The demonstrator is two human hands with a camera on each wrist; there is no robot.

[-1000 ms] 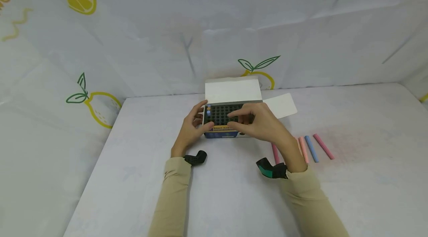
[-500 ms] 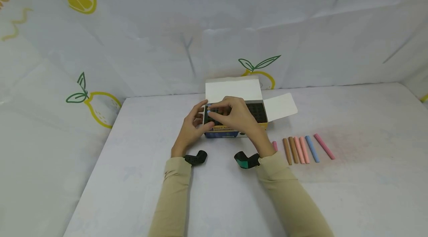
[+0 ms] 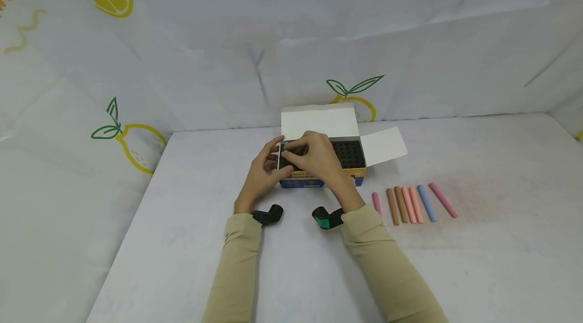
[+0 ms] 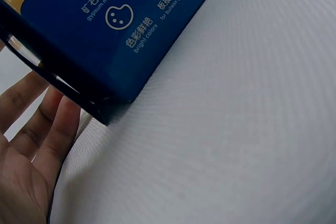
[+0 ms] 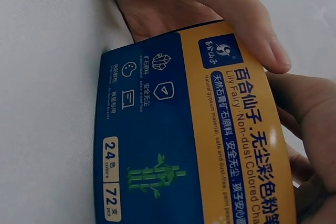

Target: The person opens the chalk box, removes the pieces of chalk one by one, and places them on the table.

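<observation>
A blue and yellow box of colored chalk (image 3: 306,183) stands at the back of the table with its lid raised. Inside it is a black tray (image 3: 348,154) full of round holes. My left hand (image 3: 261,175) grips the box's left end, thumb at the front corner and fingers along the side. In the left wrist view these fingers (image 4: 58,135) lie beside the box's end. Above the tray's left part is my right hand (image 3: 316,155), thumb and forefinger pinching at a chalk stick in the left column. The fingertips and hand hide the stick.
Several chalk sticks lie in a row right of my right wrist: two brown (image 3: 392,206), pink (image 3: 412,204), blue (image 3: 426,203) and magenta (image 3: 443,200). An open white side flap (image 3: 383,146) sticks out at right. The raised lid (image 3: 320,123) stands near the lemon-printed backdrop.
My right hand has moved left over the tray, from its middle to the left column, and its fingertips now cover the blue chalk end. The left hand keeps its hold on the box.
</observation>
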